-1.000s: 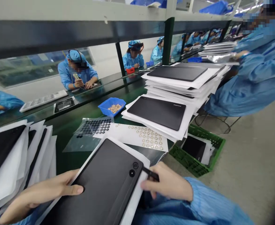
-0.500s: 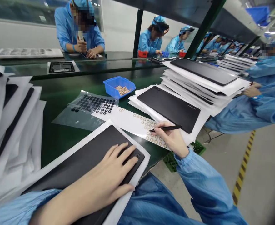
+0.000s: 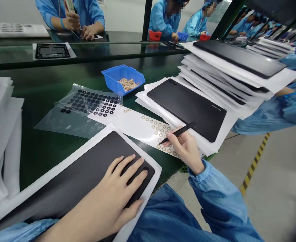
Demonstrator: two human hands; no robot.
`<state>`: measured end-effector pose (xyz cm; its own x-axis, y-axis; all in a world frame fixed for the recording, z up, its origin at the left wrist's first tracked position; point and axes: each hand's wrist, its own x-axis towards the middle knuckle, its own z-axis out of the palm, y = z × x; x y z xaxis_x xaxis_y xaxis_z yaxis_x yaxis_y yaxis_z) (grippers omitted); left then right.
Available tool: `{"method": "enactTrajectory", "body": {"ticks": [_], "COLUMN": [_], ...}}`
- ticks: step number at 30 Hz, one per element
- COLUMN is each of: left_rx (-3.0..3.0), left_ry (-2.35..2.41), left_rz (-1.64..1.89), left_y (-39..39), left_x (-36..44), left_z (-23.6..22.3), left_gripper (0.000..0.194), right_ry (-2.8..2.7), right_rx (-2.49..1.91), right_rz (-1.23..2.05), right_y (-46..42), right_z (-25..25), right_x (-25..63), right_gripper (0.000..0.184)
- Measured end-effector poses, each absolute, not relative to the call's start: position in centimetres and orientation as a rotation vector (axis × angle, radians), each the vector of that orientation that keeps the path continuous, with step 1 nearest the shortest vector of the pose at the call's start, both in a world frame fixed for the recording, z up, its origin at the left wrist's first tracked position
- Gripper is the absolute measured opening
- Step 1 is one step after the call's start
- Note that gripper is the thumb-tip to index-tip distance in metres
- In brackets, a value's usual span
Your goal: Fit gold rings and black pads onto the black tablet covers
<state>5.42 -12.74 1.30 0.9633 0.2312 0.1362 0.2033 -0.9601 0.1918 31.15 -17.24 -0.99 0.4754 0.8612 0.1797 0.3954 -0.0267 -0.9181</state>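
My left hand [image 3: 122,188] lies flat with spread fingers on a black tablet back cover [image 3: 87,171], near its camera hole [image 3: 146,170]. White foam sheet [image 3: 158,168] shows beneath the cover. Between the fingers of my right hand [image 3: 185,146] are black tweezers [image 3: 180,131], pointing down to the left. Their tip is at a white strip [image 3: 130,127] bearing rows of small ring-shaped stickers [image 3: 159,127]; whether it touches one I cannot tell. A clear plastic sheet with black round rings [image 3: 87,101] overlaps the strip's far end.
A blue bin [image 3: 112,79] of small tan pieces stands behind the strip. Covers interleaved with white sheets are stacked at right [image 3: 213,77] and left [image 3: 1,134]. A black frame part [image 3: 52,51] lies farther back. Co-workers sit opposite; a co-worker's arm [image 3: 286,92] is at right.
The view has tilted down and drawn nearer the bench. My tweezers are held more steeply, their tip slightly lower over the stickers. My left hand stays on the cover.
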Motion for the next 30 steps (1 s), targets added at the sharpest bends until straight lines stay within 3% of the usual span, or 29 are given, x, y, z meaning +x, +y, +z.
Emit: {"method": "enactTrajectory", "body": {"ticks": [5, 12, 30], "left_rx": [2.887, 2.840, 2.825], "left_ry": [0.354, 0.266, 0.282], "left_rz": [0.290, 0.410, 0.413], "left_y": [-12.8, -12.8, -13.0], "left_x": [5.3, 5.2, 5.2], "left_z": [1.2, 1.3, 1.1], "left_gripper": [0.038, 0.034, 0.030], "right_ry": [-0.982, -0.757, -0.772], "right_rx": [-1.527, -1.290, -1.395], "right_rz": [0.561, 0.916, 0.822], "right_y": [-18.2, -19.6, -19.4], "right_z": [0.4, -0.3, -0.8], "right_x": [29.7, 24.1, 23.5], "right_gripper": [0.036, 0.026, 0.023]}}
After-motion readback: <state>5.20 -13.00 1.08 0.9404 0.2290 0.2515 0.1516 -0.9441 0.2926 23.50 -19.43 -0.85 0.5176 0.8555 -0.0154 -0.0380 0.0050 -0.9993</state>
